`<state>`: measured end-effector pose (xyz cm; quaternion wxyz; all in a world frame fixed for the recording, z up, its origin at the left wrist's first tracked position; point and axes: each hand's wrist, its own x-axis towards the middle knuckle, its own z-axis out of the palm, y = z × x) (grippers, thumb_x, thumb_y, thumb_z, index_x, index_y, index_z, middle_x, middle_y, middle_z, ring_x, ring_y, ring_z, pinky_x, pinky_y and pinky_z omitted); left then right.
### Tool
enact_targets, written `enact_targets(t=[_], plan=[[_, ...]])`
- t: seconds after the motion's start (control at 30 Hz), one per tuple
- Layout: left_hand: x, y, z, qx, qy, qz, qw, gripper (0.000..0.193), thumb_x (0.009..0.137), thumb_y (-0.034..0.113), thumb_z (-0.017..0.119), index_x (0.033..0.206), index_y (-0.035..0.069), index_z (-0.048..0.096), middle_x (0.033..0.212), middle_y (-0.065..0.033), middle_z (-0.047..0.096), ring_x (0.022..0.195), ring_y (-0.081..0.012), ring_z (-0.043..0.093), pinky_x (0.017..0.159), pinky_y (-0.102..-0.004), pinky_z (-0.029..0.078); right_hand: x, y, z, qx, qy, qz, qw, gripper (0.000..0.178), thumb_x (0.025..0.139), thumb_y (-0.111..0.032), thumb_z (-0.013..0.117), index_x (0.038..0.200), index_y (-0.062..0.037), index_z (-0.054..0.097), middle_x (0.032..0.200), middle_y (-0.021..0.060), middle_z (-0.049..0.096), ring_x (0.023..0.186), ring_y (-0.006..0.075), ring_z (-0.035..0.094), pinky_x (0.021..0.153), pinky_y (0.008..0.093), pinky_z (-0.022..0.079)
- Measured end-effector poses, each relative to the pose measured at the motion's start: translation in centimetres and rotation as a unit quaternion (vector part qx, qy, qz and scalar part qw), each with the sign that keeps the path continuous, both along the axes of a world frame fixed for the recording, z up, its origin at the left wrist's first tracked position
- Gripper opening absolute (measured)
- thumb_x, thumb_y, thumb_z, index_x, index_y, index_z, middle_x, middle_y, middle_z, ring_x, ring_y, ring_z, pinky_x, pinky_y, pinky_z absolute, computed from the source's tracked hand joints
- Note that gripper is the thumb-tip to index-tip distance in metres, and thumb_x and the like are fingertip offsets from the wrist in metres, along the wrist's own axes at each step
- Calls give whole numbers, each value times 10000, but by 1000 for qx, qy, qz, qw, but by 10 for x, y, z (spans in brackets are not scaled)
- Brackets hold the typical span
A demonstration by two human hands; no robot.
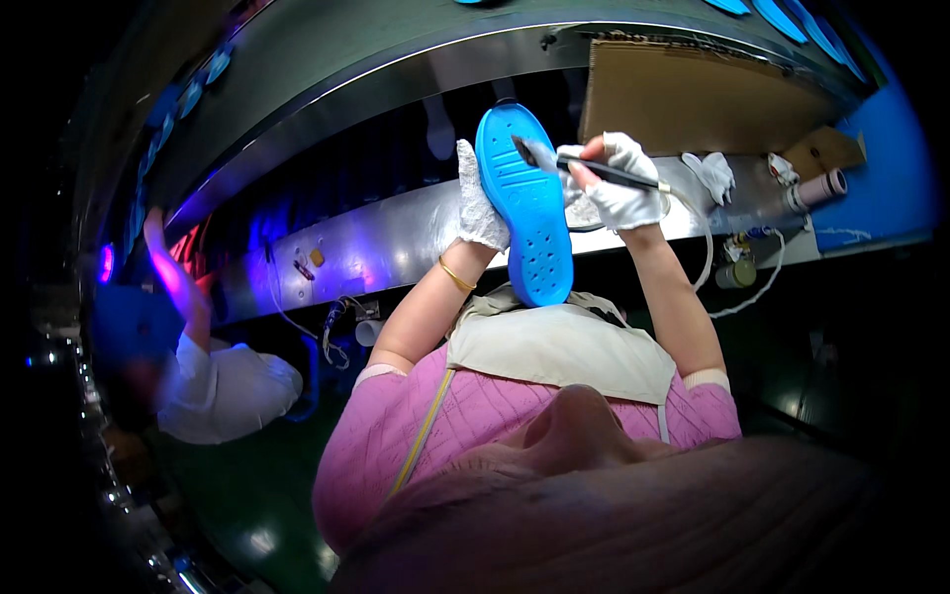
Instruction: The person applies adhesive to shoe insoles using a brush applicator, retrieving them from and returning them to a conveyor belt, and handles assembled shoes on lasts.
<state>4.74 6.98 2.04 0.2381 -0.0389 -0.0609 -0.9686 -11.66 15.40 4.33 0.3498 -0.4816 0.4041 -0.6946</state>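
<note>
A bright blue shoe sole [537,223], with small holes at its near end and ridges near its far end, stands lengthwise in front of me. My left hand [479,210], in a white knit glove, grips the sole's left edge; part of the fingers is hidden behind it. In my right hand [625,184], whose white glove leaves some fingertips bare, is a brush [606,172] with a black handle. Its pale bristles and dark tip lie over the sole's upper part; whether they touch I cannot tell. A white tube [709,243] trails from the handle's end.
Beyond the metal bench [391,233] runs a belt [416,45] with blue pieces [191,94] along it. A cardboard sheet [693,94] stands at the far right. White gloves [711,176], a pinkish cylinder [823,188] and a jar [735,274] are nearby. A co-worker [233,391] is at left.
</note>
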Motion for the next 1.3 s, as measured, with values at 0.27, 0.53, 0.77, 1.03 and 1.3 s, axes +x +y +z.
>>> enact_targets(t=[0.27,0.53,0.77,1.03,1.3], plan=[[-33,7,-3,-146,-260,222,928,876,812,784,355,1325,83,466,1236,-127,575,1082,-277,590,962,-414,482,7,-29,12,-50,120,-113,985,213,792,61,675,965,-14,575,839,90,655,719,120,646,671,235,535],[-16,6,5,-173,-327,201,907,983,751,834,385,1352,56,416,1264,-179,539,1106,-324,569,970,-449,472,17,-10,8,-83,176,-104,975,214,734,13,711,910,-30,597,797,56,616,687,119,628,655,254,514],[-7,-5,2,-157,-274,158,936,976,776,816,366,1354,32,418,1277,-206,528,1103,-343,567,956,-458,477,23,10,-8,-30,173,-30,984,218,691,1,741,861,-49,613,781,74,614,687,167,613,655,278,502],[24,17,-28,-160,-273,76,946,888,822,770,340,1311,38,458,1175,-148,580,993,-275,597,906,-427,505,9,34,-41,44,73,44,995,137,806,16,681,903,-4,586,897,97,658,740,115,628,704,258,519],[-9,15,-4,-198,-325,189,905,1117,646,898,338,1360,41,387,1240,-187,547,1093,-337,572,952,-463,481,8,27,-33,92,-29,72,993,118,805,35,676,900,-13,627,941,113,673,742,117,640,676,252,535]])
